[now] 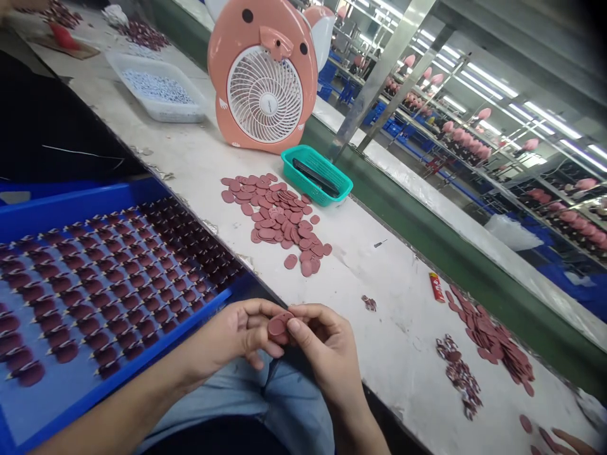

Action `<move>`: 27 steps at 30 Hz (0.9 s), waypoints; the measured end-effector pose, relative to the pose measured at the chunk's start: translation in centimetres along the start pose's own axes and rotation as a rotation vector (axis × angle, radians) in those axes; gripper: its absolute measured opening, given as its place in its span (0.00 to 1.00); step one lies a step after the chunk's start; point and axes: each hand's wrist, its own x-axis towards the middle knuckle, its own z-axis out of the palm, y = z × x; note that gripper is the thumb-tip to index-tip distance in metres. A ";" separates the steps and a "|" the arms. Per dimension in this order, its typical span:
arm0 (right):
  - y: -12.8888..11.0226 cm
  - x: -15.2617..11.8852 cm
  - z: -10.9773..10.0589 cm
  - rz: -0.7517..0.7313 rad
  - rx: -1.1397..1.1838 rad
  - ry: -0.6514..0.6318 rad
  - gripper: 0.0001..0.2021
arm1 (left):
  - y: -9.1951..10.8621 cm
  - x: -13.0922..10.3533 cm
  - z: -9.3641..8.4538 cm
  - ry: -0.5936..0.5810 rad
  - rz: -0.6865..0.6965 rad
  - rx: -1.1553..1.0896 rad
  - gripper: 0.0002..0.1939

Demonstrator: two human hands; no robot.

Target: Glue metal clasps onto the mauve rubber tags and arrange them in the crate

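Above my lap, by the table's near edge, my left hand (241, 332) and my right hand (322, 341) meet, both closed. Between their fingertips is a pair of small flat reddish-brown oval pieces (279, 327), one overlapping the other. My left thumb and fingers grip them from the left; my right thumb and forefinger pinch the right edge. Beyond my hands lies a loose pile of similar oval pieces (284, 218). To my left a blue tray (52, 404) carries rows of dark red pieces with pale pointed tips.
A pink animal-shaped fan (265, 101) stands behind the pile, beside a green basket (317, 175) holding dark items. A white tub (159, 88) with small pale parts sits farther left. Rightward are more ovals (493, 338), small shiny parts (459, 376), a red packet (436, 287) and another person's hand (569, 440).
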 end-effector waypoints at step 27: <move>-1.0 10.3 -8.9 -0.108 -0.945 0.397 0.19 | -1.0 -2.3 1.9 0.440 0.266 -0.157 0.16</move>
